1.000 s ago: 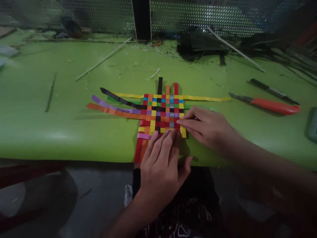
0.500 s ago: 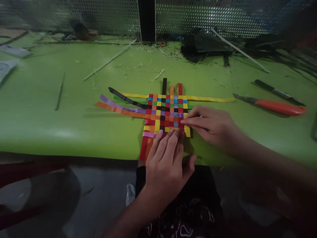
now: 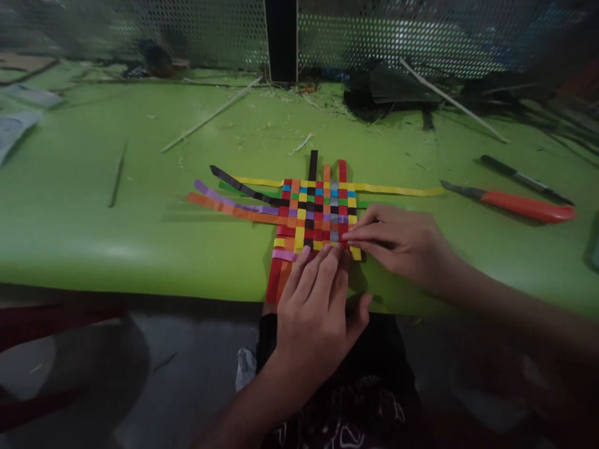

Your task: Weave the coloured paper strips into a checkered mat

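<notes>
A woven mat of colourful flat strips [image 3: 310, 207] lies at the table's front edge, in red, yellow, orange, black, purple, green, blue and grey. Loose strip ends, among them an orange one [image 3: 219, 208] and a black one [image 3: 243, 189], stick out to the left. My left hand [image 3: 316, 287] rests flat over the mat's near edge, fingers stretched out and thumb apart. At the mat's right side, thumb and forefinger of my right hand [image 3: 397, 236] are pinched together on a red strip [image 3: 344, 232]. The pinched end is partly hidden by the fingertips.
An orange-handled knife [image 3: 528, 207] lies to the right, its blade towards the mat, with a black pen-like tool [image 3: 524, 179] behind it. Thin pale sticks [image 3: 210, 115] and shavings lie farther back. A perforated metal panel [image 3: 397, 37] stands behind the green table [image 3: 93, 231].
The view has shifted slightly. My right fingertips have moved a little towards me along the mat's right side. My left hand stays pressed on the near edge.
</notes>
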Demonstrator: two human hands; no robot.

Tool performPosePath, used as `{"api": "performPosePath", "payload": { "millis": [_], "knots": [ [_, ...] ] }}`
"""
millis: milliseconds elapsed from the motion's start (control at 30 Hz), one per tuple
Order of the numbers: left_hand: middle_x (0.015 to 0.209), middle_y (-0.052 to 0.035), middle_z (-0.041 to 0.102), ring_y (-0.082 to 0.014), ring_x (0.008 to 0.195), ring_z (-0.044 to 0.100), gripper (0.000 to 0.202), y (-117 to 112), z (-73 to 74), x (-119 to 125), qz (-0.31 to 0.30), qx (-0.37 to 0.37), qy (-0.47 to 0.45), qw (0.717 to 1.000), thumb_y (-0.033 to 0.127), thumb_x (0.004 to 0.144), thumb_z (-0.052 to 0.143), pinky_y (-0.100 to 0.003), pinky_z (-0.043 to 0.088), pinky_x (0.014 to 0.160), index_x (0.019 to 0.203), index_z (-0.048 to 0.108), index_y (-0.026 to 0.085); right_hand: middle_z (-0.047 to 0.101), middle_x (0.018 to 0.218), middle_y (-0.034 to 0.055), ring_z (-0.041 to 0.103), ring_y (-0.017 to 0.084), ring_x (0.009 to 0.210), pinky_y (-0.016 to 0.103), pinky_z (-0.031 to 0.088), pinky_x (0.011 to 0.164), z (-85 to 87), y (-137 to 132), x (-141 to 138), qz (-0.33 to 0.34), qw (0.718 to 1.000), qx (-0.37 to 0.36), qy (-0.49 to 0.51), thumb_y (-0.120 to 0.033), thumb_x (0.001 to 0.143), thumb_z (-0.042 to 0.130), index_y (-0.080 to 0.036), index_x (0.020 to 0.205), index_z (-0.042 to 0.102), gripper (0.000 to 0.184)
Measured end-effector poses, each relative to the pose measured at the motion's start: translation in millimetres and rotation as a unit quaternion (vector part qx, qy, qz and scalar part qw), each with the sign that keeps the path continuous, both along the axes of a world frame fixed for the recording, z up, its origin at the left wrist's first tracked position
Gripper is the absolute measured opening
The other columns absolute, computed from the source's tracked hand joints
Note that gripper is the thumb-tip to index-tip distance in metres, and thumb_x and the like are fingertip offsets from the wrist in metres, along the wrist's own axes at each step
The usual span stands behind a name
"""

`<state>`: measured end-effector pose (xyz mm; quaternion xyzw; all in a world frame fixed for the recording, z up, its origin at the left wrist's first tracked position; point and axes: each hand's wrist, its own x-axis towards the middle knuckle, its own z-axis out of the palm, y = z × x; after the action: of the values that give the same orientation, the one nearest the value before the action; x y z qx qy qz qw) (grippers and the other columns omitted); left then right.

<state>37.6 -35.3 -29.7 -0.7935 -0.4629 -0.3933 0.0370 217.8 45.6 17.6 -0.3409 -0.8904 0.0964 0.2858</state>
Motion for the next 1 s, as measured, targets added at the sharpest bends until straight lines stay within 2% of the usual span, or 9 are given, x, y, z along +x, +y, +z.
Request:
{"api": "performPosePath", "payload": {
  "millis": [133, 267, 400, 467, 600, 733, 800, 900, 1000],
  "knots": [
    [0.128, -0.0163, 0.071, -0.0282, 0.121, 0.066, 0.043, -0.2, -0.3, 0.5, 0.002, 0.0, 0.002, 1.0, 0.031, 0.097, 0.062, -0.046, 0.046, 0.117, 0.127, 0.066, 0.001, 0.075, 0.091, 0.005, 0.071, 0.018, 0.083, 0.031, 0.057, 0.072, 0.6, 1.2, -6.5, -0.015, 0.999, -0.047, 0.014, -0.015, 0.096, 0.061, -0.024, 0.094, 0.08, 0.021],
    [0.126, -0.0164, 0.072, -0.0279, 0.121, 0.066, 0.04, -0.1, 0.7, 1.0, 0.0, -0.005, -0.005, 1.0, 0.028, 0.096, 0.062, -0.046, 0.046, 0.117, 0.125, 0.067, 0.001, 0.074, 0.09, 0.0077, 0.07, 0.021, 0.085, 0.035, 0.056, 0.074, -0.1, -1.6, -13.6, -0.047, 0.999, -0.021, -0.017, -0.016, 0.097, 0.057, -0.021, 0.092, 0.079, 0.023],
    [0.125, -0.0161, 0.072, -0.0279, 0.119, 0.067, 0.04, -0.2, 2.3, 0.4, 0.002, -0.013, -0.002, 1.0, 0.029, 0.096, 0.062, -0.046, 0.047, 0.116, 0.126, 0.067, 0.002, 0.073, 0.1, 0.0082, 0.069, 0.022, 0.09, 0.036, 0.056, 0.077, 7.8, -1.2, -3.9, -0.029, 0.997, -0.067, -0.026, -0.026, 0.099, 0.059, -0.022, 0.105, 0.075, 0.018],
    [0.125, -0.0156, 0.072, -0.0276, 0.119, 0.067, 0.041, -0.3, 2.6, 0.0, -0.001, -0.017, 0.001, 1.0, 0.029, 0.097, 0.062, -0.046, 0.047, 0.115, 0.126, 0.067, 0.002, 0.072, 0.098, 0.0072, 0.068, 0.02, 0.085, 0.034, 0.055, 0.071, 11.6, 0.2, 4.0, -0.038, 0.996, -0.085, -0.005, -0.029, 0.098, 0.061, -0.022, 0.104, 0.072, 0.015],
    [0.126, -0.0157, 0.072, -0.0275, 0.12, 0.066, 0.041, -0.3, 2.4, 0.0, -0.001, -0.017, -0.001, 1.0, 0.029, 0.096, 0.063, -0.045, 0.046, 0.116, 0.126, 0.067, 0.002, 0.073, 0.093, 0.0049, 0.069, 0.018, 0.083, 0.031, 0.053, 0.07, 7.9, 3.1, 9.5, -0.01, 0.999, -0.038, -0.016, -0.025, 0.099, 0.06, -0.024, 0.094, 0.071, 0.013],
    [0.125, -0.0164, 0.072, -0.0275, 0.121, 0.065, 0.04, -0.1, 2.6, 0.5, -0.004, -0.018, -0.006, 1.0, 0.029, 0.096, 0.062, -0.046, 0.046, 0.117, 0.126, 0.067, 0.002, 0.072, 0.089, 0.0074, 0.068, 0.019, 0.08, 0.03, 0.051, 0.067, -1.3, 5.5, 0.6, 0.023, 0.998, 0.03, -0.058, -0.022, 0.102, 0.053, -0.019, 0.092, 0.072, 0.022],
    [0.125, -0.0162, 0.071, -0.0273, 0.122, 0.065, 0.04, 0.0, 3.1, 0.5, -0.007, -0.019, -0.009, 1.0, 0.029, 0.096, 0.062, -0.046, 0.046, 0.117, 0.126, 0.066, 0.003, 0.071, 0.088, 0.0094, 0.066, 0.02, 0.079, 0.032, 0.049, 0.065, -1.2, 7.4, -4.5, 0.023, 0.995, 0.035, -0.089, -0.023, 0.103, 0.048, -0.017, 0.091, 0.072, 0.027],
    [0.125, -0.0165, 0.071, -0.0276, 0.122, 0.065, 0.04, 0.3, 3.6, 0.4, -0.008, -0.02, -0.007, 1.0, 0.028, 0.097, 0.061, -0.046, 0.047, 0.116, 0.127, 0.065, 0.003, 0.07, 0.099, 0.0123, 0.066, 0.021, 0.084, 0.032, 0.05, 0.068, 5.5, 12.7, -9.9, 0.029, 0.992, -0.006, -0.126, -0.022, 0.103, 0.046, -0.016, 0.091, 0.07, 0.027],
    [0.126, -0.017, 0.071, -0.028, 0.121, 0.065, 0.04, 0.5, 3.4, 0.4, -0.009, -0.022, -0.005, 1.0, 0.028, 0.097, 0.061, -0.047, 0.047, 0.116, 0.128, 0.065, 0.002, 0.066, 0.107, 0.0131, 0.064, 0.021, 0.088, 0.033, 0.05, 0.075, 15.3, 22.4, -15.5, 0.054, 0.987, -0.069, -0.137, -0.019, 0.099, 0.051, -0.016, 0.091, 0.067, 0.019]
  ]
}}
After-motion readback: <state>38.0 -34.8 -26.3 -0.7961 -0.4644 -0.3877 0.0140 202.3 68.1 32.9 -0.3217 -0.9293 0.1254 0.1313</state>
